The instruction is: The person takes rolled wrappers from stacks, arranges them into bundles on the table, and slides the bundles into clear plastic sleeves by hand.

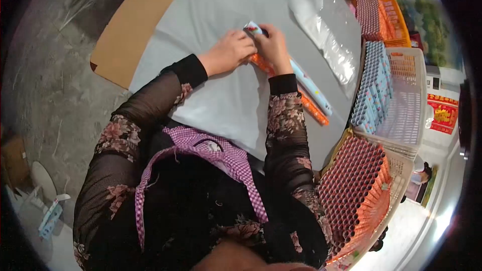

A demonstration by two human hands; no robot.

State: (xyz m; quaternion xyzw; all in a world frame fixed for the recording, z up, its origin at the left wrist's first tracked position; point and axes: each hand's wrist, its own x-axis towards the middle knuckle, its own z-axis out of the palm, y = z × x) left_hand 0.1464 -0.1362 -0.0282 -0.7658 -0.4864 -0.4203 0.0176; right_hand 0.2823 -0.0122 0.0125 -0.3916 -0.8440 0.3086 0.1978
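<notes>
On the grey-covered table lie two long patterned tubes side by side, a light blue one (312, 84) and an orange one (314, 108). My right hand (272, 47) is curled round the upper end of the blue tube, whose tip shows between my hands. Close beside it, my left hand (230, 51) has its fingers bent against the upper ends of the tubes. Part of the orange tube shows just below my fingers. My fingertips overlap the tube ends, so the exact contact of the left hand is hidden.
Clear plastic bags (329, 45) lie beyond my right hand. Along the table's right edge are stacked blue tubes (372, 88) in a white basket (420, 95), orange tubes (354, 185) in another basket, and an orange basket (399, 22) further back. Brown board (130, 30) borders the left.
</notes>
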